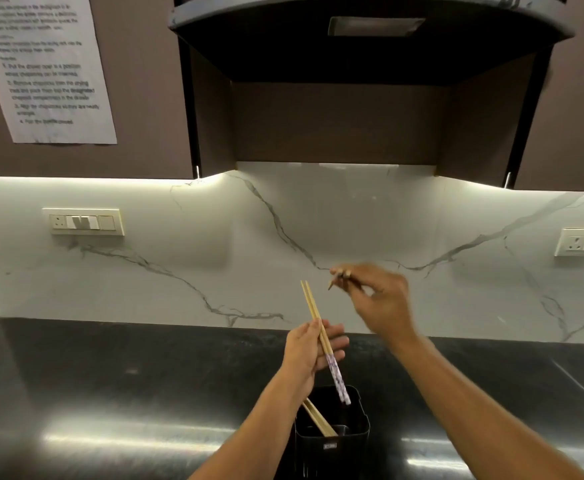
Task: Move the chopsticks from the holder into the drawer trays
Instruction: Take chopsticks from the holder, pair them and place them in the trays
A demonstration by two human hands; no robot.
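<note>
At a dark kitchen counter (110, 375), a person empties a black chopstick holder (332, 434), working with both hands above it. The left hand (309, 355) is closed around a pair of chopsticks (321, 341), thumb and fingers pinching the pale shafts near the middle; the patterned ends hang down over the holder's mouth and the plain ends point up towards the marble backsplash (179, 254). The right hand (384, 299), raised higher and blurred by motion, is pinched shut on what look like more dark-tipped sticks (339, 275), only their ends poking out past the fingertips (how many it holds cannot be made out). Another pale pair (318, 419) leans inside the holder, untouched.

Judged from this, the job is in its first half: some chopsticks are out and in hand, at least one pair is left in the holder, and nothing has reached the drawer trays, which lie outside the picture along with the drawer itself. A printed instruction sheet (44, 67) is taped to the cabinet (138, 98) above the counter, left of the range hood (370, 39). What is left is to gather the last sticks and carry the lot to the trays.
</note>
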